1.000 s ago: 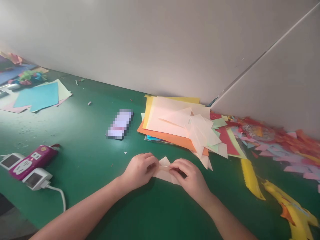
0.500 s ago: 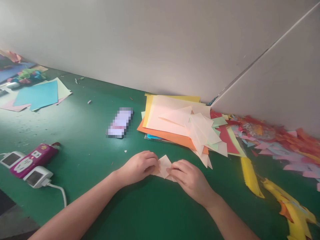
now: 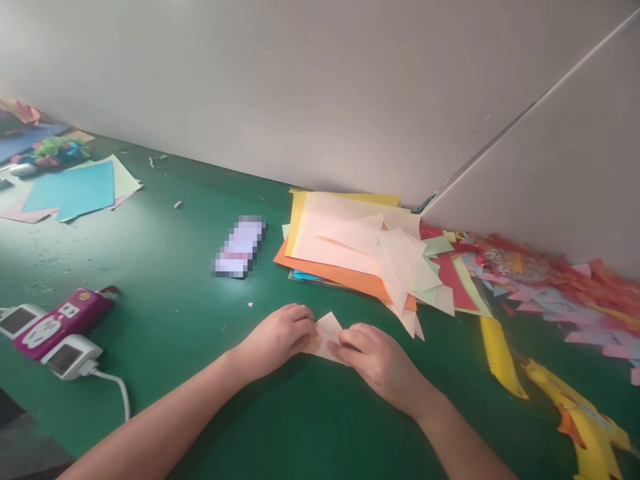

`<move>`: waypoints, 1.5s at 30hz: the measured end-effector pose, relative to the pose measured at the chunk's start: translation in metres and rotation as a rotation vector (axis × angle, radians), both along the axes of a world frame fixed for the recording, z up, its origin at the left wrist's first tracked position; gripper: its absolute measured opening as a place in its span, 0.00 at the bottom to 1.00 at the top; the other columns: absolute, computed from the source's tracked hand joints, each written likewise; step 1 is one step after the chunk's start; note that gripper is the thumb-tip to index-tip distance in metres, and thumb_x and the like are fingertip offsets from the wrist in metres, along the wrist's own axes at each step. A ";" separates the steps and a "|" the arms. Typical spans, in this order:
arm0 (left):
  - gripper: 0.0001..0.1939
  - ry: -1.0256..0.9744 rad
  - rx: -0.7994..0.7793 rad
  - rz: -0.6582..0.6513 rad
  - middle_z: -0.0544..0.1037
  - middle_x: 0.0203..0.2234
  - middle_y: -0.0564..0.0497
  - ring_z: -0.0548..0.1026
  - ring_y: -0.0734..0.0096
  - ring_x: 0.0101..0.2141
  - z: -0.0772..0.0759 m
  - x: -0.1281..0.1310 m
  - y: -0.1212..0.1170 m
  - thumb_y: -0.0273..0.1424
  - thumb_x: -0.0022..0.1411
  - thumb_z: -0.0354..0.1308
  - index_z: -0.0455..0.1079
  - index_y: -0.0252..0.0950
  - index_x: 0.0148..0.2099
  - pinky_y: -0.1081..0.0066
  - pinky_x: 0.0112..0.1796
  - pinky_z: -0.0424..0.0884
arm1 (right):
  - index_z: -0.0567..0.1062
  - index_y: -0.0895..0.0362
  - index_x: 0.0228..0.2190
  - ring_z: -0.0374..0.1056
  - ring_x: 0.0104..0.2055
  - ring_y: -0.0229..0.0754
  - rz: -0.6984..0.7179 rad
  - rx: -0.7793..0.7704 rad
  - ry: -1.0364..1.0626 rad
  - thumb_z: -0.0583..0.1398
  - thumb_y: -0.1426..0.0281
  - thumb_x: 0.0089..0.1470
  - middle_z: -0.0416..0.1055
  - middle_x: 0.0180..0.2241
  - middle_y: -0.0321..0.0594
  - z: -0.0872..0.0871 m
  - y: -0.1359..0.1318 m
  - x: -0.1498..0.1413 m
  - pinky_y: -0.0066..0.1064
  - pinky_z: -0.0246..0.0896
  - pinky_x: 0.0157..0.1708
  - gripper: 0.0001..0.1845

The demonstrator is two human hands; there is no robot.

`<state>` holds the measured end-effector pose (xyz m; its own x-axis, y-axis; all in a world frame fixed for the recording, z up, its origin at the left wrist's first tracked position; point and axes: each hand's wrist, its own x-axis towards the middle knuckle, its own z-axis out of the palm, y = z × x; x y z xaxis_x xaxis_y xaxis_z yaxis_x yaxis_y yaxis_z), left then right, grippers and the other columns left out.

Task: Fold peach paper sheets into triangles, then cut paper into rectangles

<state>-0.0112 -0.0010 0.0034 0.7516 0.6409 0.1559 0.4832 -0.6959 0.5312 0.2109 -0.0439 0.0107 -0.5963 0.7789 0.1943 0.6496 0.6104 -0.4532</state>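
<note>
A small folded piece of pale peach paper [image 3: 327, 331] lies on the green table between my hands, its pointed corner facing away from me. My left hand [image 3: 281, 339] closes on the paper's left edge, thumb and fingertips pinched together. On the right side, my right hand [image 3: 376, 355] grips the same paper, with its fingers curled and a fingertip pressing on the fold. Both hands cover the paper's outer ends. Just beyond sits a stack of coloured paper sheets [image 3: 345, 227], with pale triangular pieces [image 3: 407, 260] on its right part.
A phone [image 3: 240, 247] lies beyond my left hand. At left are a purple power strip [image 3: 65, 320] with white plugs and blue paper [image 3: 75, 190]. To the right are a yellow cutter [image 3: 500, 360], a yellow tool [image 3: 580, 413] and heaped paper scraps [image 3: 570, 287].
A raised fold in the small paper has been pressed down flat towards me. My right fingers have shifted slightly left over the paper; the left hand has barely moved.
</note>
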 end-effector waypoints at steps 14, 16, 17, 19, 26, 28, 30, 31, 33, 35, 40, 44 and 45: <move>0.18 0.398 0.063 0.007 0.72 0.40 0.47 0.72 0.67 0.35 0.020 0.007 -0.035 0.17 0.58 0.47 0.64 0.36 0.48 0.72 0.32 0.71 | 0.73 0.56 0.35 0.61 0.31 0.38 0.069 0.116 -0.046 0.49 0.75 0.62 0.67 0.27 0.38 -0.004 0.003 0.003 0.31 0.55 0.31 0.13; 0.18 0.446 0.087 -0.032 0.72 0.39 0.48 0.72 0.68 0.33 0.020 0.007 -0.035 0.17 0.57 0.47 0.64 0.36 0.49 0.73 0.31 0.71 | 0.73 0.56 0.35 0.62 0.31 0.38 0.072 0.119 -0.038 0.49 0.75 0.62 0.67 0.28 0.38 -0.005 0.004 0.004 0.31 0.56 0.31 0.13; 0.19 0.465 0.092 -0.049 0.72 0.39 0.48 0.72 0.69 0.33 0.020 0.008 -0.036 0.18 0.57 0.48 0.65 0.37 0.49 0.73 0.31 0.71 | 0.73 0.56 0.35 0.62 0.31 0.38 0.076 0.122 -0.034 0.49 0.75 0.62 0.68 0.28 0.38 -0.004 0.004 0.004 0.31 0.56 0.31 0.13; 0.20 0.511 0.098 -0.060 0.71 0.40 0.49 0.72 0.69 0.34 0.020 0.009 -0.038 0.18 0.56 0.49 0.64 0.37 0.51 0.73 0.31 0.70 | 0.73 0.56 0.36 0.62 0.32 0.37 0.083 0.119 -0.032 0.50 0.75 0.62 0.68 0.28 0.38 -0.004 0.004 0.005 0.31 0.56 0.31 0.12; 0.32 0.637 0.116 -0.022 0.69 0.44 0.45 0.68 0.64 0.42 0.019 0.014 -0.052 0.25 0.51 0.58 0.57 0.35 0.59 0.73 0.30 0.68 | 0.74 0.56 0.37 0.62 0.33 0.38 0.105 0.116 -0.016 0.50 0.75 0.62 0.69 0.29 0.38 -0.004 0.006 0.006 0.31 0.57 0.32 0.12; 0.32 0.639 0.162 -0.047 0.70 0.44 0.45 0.67 0.62 0.41 0.017 0.014 -0.056 0.25 0.50 0.60 0.60 0.36 0.59 0.70 0.32 0.68 | 0.74 0.56 0.38 0.62 0.33 0.39 0.111 0.106 -0.016 0.50 0.75 0.61 0.69 0.30 0.39 -0.004 0.006 0.006 0.31 0.58 0.32 0.13; 0.30 0.634 0.227 -0.109 0.70 0.45 0.44 0.65 0.59 0.42 0.014 0.014 -0.058 0.26 0.48 0.62 0.64 0.36 0.56 0.67 0.35 0.67 | 0.74 0.56 0.39 0.62 0.34 0.39 0.112 0.082 -0.022 0.50 0.76 0.61 0.70 0.31 0.40 -0.003 0.005 0.007 0.32 0.58 0.32 0.13; 0.29 0.632 0.253 -0.133 0.69 0.45 0.44 0.65 0.58 0.43 0.013 0.013 -0.058 0.27 0.48 0.63 0.66 0.37 0.54 0.65 0.36 0.66 | 0.74 0.55 0.39 0.63 0.34 0.39 0.110 0.066 -0.024 0.50 0.77 0.61 0.70 0.32 0.40 -0.003 0.005 0.007 0.32 0.59 0.32 0.14; 0.29 0.639 0.283 -0.148 0.69 0.47 0.44 0.63 0.56 0.44 0.013 0.013 -0.058 0.28 0.47 0.63 0.67 0.38 0.53 0.63 0.38 0.65 | 0.73 0.55 0.40 0.63 0.34 0.39 0.101 0.032 -0.026 0.49 0.78 0.60 0.70 0.32 0.40 -0.003 0.003 0.007 0.32 0.59 0.33 0.15; 0.28 0.667 0.303 -0.140 0.68 0.49 0.44 0.61 0.55 0.47 0.013 0.013 -0.058 0.29 0.47 0.63 0.68 0.38 0.53 0.63 0.38 0.65 | 0.72 0.55 0.43 0.63 0.35 0.40 0.081 0.019 -0.028 0.49 0.79 0.59 0.71 0.34 0.41 -0.004 0.002 0.006 0.33 0.60 0.34 0.17; 0.31 0.661 0.306 -0.149 0.68 0.50 0.46 0.61 0.56 0.48 0.012 0.014 -0.057 0.29 0.44 0.64 0.67 0.39 0.54 0.63 0.39 0.64 | 0.67 0.55 0.52 0.63 0.37 0.42 0.048 -0.006 -0.048 0.47 0.81 0.58 0.72 0.39 0.43 -0.005 0.000 -0.004 0.35 0.60 0.35 0.23; 0.34 0.688 0.320 -0.168 0.68 0.50 0.45 0.62 0.56 0.47 0.009 0.014 -0.058 0.30 0.42 0.66 0.67 0.36 0.54 0.62 0.41 0.64 | 0.65 0.53 0.54 0.59 0.34 0.42 0.041 -0.056 -0.097 0.48 0.84 0.54 0.72 0.39 0.42 -0.002 0.001 -0.011 0.34 0.57 0.33 0.29; 0.35 0.698 0.325 -0.170 0.69 0.50 0.45 0.62 0.56 0.46 0.010 0.014 -0.057 0.30 0.41 0.66 0.66 0.35 0.55 0.62 0.41 0.64 | 0.65 0.52 0.55 0.59 0.34 0.42 0.038 -0.061 -0.110 0.48 0.85 0.53 0.72 0.39 0.41 -0.001 0.001 -0.012 0.34 0.56 0.32 0.31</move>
